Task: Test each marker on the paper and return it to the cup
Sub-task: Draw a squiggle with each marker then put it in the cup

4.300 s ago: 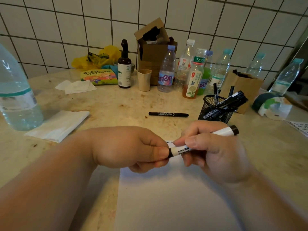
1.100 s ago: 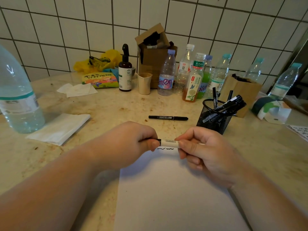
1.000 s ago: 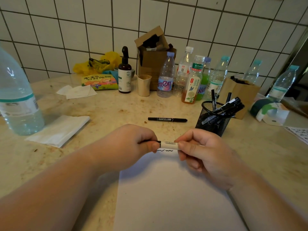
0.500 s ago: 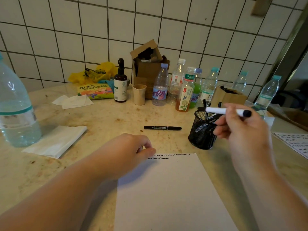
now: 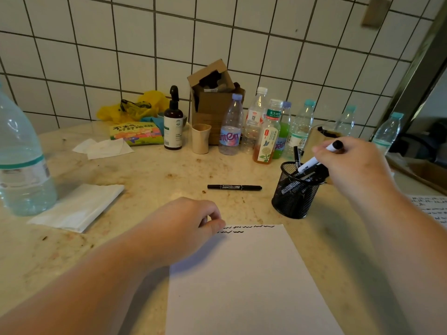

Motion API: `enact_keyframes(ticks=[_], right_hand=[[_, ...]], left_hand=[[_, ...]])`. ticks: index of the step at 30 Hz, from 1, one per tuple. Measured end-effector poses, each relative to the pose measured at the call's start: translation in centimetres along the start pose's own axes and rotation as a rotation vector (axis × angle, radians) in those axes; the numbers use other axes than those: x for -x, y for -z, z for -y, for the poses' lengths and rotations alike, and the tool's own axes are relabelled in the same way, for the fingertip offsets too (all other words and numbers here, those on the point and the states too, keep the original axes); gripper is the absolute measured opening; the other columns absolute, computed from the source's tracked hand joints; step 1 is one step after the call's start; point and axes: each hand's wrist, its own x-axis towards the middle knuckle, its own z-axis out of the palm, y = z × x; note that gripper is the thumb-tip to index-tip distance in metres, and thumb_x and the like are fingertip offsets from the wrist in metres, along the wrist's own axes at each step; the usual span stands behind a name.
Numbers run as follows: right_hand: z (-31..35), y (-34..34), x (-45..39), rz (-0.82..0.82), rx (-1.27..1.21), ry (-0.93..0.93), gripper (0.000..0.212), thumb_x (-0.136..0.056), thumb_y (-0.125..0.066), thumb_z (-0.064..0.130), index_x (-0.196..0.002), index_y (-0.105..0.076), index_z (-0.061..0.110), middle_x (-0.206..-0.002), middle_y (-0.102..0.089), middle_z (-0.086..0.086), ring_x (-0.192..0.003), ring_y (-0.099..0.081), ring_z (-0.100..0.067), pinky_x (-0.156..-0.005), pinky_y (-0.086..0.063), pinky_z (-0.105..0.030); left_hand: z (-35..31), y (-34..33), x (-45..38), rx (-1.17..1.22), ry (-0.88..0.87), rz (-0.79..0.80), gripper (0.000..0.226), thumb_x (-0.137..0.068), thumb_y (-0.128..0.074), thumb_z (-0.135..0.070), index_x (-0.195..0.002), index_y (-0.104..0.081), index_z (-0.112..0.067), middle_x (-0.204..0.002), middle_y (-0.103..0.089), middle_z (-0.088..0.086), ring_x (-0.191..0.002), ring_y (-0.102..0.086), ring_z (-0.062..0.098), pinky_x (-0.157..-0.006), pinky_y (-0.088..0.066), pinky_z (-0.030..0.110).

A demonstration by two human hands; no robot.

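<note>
My right hand [image 5: 355, 170] grips a white marker [image 5: 308, 164] with a black cap, slanted down into the black mesh cup [image 5: 294, 197], which holds several other dark markers. Its lower end is inside the cup's mouth. My left hand [image 5: 186, 228] rests at the top left corner of the white paper [image 5: 244, 281], fingers loosely curled and holding nothing. Short black squiggles [image 5: 251, 227] run along the paper's top edge. A black marker [image 5: 234, 187] lies flat on the counter beyond the paper.
A large water bottle [image 5: 21, 165] and folded tissues [image 5: 77, 206] sit at the left. Bottles [image 5: 266, 134], a paper cup [image 5: 200, 139], a spray bottle [image 5: 173, 126] and a cardboard box [image 5: 212, 97] line the tiled wall. Another written sheet [image 5: 433, 209] lies at the right edge.
Both hands capped the marker over the paper, then my right hand carried it right and tipped it down into the mesh cup. My left hand let go and stayed at the paper's corner.
</note>
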Motion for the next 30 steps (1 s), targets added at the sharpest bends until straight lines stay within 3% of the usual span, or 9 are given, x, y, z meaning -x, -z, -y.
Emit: enact_keyframes(ticks=[4,8,12,15,17,20,23,26,30], right_hand=[[-0.1,0.3,0.1,-0.114,-0.017,0.043,0.025,-0.089,-0.066,0.05,-0.107,-0.064,0.034,-0.092,-0.063,0.01,-0.088,-0.064,-0.024,-0.078,-0.057,-0.047],[-0.1,0.0,0.2,-0.125,0.0,0.131,0.012,-0.093,-0.065,0.039,-0.096,-0.069,0.028,-0.082,-0.068,0.01,-0.077,-0.064,-0.016,-0.066,-0.05,-0.032],[-0.2,-0.5,-0.2,0.013,0.119,0.101,0.007,-0.092,-0.068,0.033,-0.087,-0.072,0.031,-0.089,-0.069,0.01,-0.079,-0.061,-0.014,-0.058,-0.037,-0.022],[-0.3,-0.4,-0.5,-0.005,0.182,0.112,0.016,-0.096,-0.061,0.031,-0.097,-0.077,0.028,-0.094,-0.068,0.006,-0.078,-0.058,-0.016,-0.058,-0.036,-0.023],[0.1,-0.5,-0.3,-0.09,0.189,0.221,0.019,-0.097,-0.06,0.026,-0.104,-0.077,0.024,-0.101,-0.067,0.004,-0.081,-0.055,-0.016,-0.061,-0.039,-0.023],[1.8,-1.5,1.4,-0.096,0.068,0.463,0.018,-0.096,-0.063,0.018,-0.109,-0.075,0.017,-0.1,-0.066,0.002,-0.087,-0.055,-0.01,-0.066,-0.036,0.002],[2.8,-4.5,2.0,0.196,0.169,0.544,0.02,-0.099,-0.06,0.018,-0.113,-0.073,0.019,-0.106,-0.066,0.005,-0.095,-0.057,-0.008,-0.077,-0.038,-0.006],[2.3,-9.4,1.0,0.481,0.453,0.431,0.028,-0.1,-0.055,0.018,-0.124,-0.069,0.023,-0.125,-0.066,0.002,-0.109,-0.06,-0.016,-0.092,-0.049,-0.028],[0.9,-13.5,-0.2,0.557,0.597,0.333,0.043,-0.096,-0.056,0.007,-0.133,-0.062,0.027,-0.139,-0.057,-0.005,-0.123,-0.057,-0.027,-0.104,-0.048,-0.039]], left_hand=[[0.0,-0.1,-0.1,0.0,-0.01,0.011,0.017,-0.093,-0.052,-0.049,-0.09,-0.064,-0.037,-0.062,-0.059,-0.012,-0.051,-0.049,0.004,-0.052,-0.04,0.022],[0.1,-0.2,-0.1,-0.009,-0.025,0.02,0.016,-0.094,-0.051,-0.047,-0.087,-0.062,-0.039,-0.06,-0.058,-0.017,-0.051,-0.05,0.003,-0.052,-0.04,0.021],[0.1,-0.2,-0.1,-0.018,-0.024,0.028,0.015,-0.094,-0.051,-0.048,-0.086,-0.061,-0.04,-0.062,-0.057,-0.03,-0.05,-0.05,0.001,-0.05,-0.036,0.019],[0.1,-0.2,-0.1,-0.014,-0.035,0.015,0.016,-0.095,-0.051,-0.046,-0.088,-0.063,-0.039,-0.061,-0.059,-0.02,-0.051,-0.05,0.003,-0.051,-0.039,0.019],[0.0,-0.2,-0.1,-0.023,-0.04,0.02,0.016,-0.095,-0.051,-0.046,-0.09,-0.064,-0.038,-0.063,-0.059,-0.015,-0.053,-0.051,0.003,-0.052,-0.039,0.019],[-0.1,-0.3,-0.1,-0.025,-0.041,0.025,0.017,-0.095,-0.05,-0.046,-0.091,-0.063,-0.036,-0.064,-0.06,-0.014,-0.055,-0.052,0.004,-0.052,-0.038,0.019],[-0.2,-0.3,-0.2,-0.048,-0.031,0.036,0.018,-0.096,-0.049,-0.045,-0.093,-0.064,-0.035,-0.07,-0.063,-0.013,-0.059,-0.054,0.004,-0.053,-0.04,0.022],[-0.3,-0.2,-0.3,-0.079,-0.036,0.033,0.019,-0.097,-0.049,-0.043,-0.094,-0.065,-0.033,-0.07,-0.061,-0.012,-0.062,-0.053,0.003,-0.054,-0.038,0.019],[-0.2,0.1,-0.3,-0.075,-0.028,0.034,0.021,-0.096,-0.049,-0.043,-0.098,-0.066,-0.032,-0.075,-0.062,-0.012,-0.066,-0.054,0.002,-0.059,-0.043,0.019]])
